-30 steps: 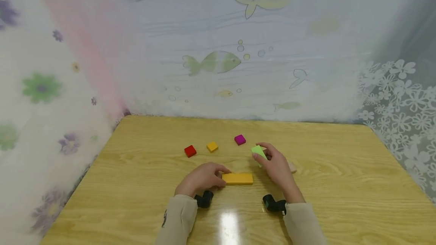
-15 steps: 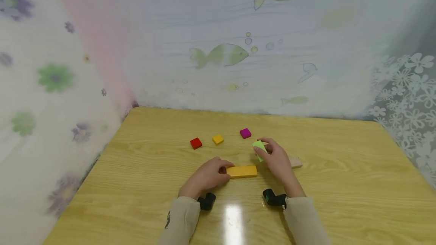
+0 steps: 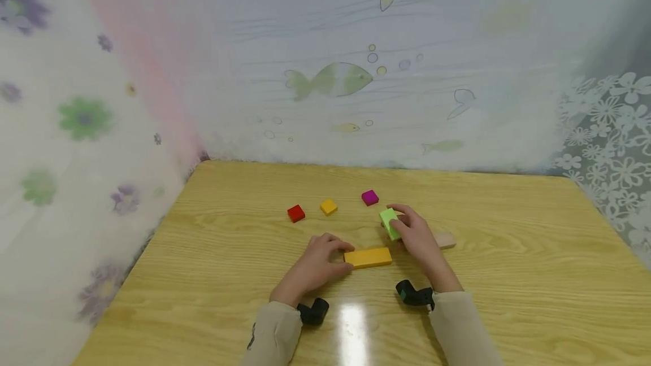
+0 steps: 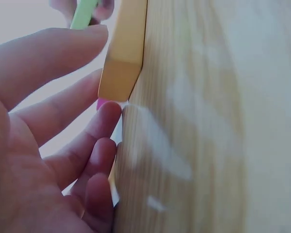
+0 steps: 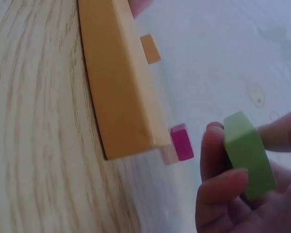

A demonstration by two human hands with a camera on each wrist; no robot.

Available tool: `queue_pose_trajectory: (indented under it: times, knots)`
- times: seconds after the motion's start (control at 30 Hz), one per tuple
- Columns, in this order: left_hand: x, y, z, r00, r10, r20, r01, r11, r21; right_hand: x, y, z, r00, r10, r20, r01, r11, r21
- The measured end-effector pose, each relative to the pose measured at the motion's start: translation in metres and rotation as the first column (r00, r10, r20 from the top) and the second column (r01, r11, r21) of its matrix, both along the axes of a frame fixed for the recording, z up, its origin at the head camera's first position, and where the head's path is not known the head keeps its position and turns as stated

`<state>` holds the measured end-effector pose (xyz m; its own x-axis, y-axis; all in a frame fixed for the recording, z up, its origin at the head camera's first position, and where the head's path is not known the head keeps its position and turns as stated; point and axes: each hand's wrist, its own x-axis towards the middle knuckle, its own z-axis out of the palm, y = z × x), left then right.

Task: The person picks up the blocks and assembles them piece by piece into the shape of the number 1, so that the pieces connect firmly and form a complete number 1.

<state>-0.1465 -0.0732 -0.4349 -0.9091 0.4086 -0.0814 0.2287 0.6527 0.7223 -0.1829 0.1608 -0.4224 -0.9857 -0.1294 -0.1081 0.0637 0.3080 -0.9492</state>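
Note:
A long orange block (image 3: 368,257) lies flat on the table. My left hand (image 3: 320,261) has its thumb and index finger around the block's left end, the index going behind it in the left wrist view. Its other fingers hang loosely curled by the tabletop. My right hand (image 3: 417,239) holds a short light green block (image 3: 389,223) between thumb and fingers, up and to the right of the orange one. In the right wrist view the green block (image 5: 250,155) is tilted in the grip, apart from the orange block (image 5: 119,82).
Small square blocks lie farther back on the wooden table (image 3: 229,258): a red one (image 3: 296,213), a yellow one (image 3: 329,207) and a magenta one (image 3: 370,197). A pale wooden block (image 3: 446,240) is partly hidden behind my right hand. A patterned curtain (image 3: 325,146) borders the table's far side.
The head view has shifted. The orange block has turned slightly, its right end now a little farther back, with my left fingers still at its end. My right hand still holds the green block.

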Motion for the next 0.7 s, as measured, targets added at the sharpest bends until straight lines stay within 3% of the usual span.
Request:
queue_pose_trajectory:
  times: [0.33, 0.57, 0.7]
  knots:
    - [-0.003, -0.003, 0.0, 1.0, -0.023, 0.006, 0.023, 1.0, -0.01, -0.002, -0.012, -0.003, 1.0, 0.012, -0.015, -0.012, 0.999, -0.045]
    - [-0.007, -0.012, 0.002, 0.993, -0.113, 0.035, 0.113, 0.994, 0.0, 0.0, -0.018, -0.006, 0.999, -0.02, -0.034, 0.023, 0.996, 0.086]
    - [-0.009, -0.012, 0.0, 0.986, -0.161, 0.045, 0.161, 0.987, 0.0, 0.001, -0.019, -0.009, 1.0, 0.001, -0.02, 0.001, 0.993, 0.117]
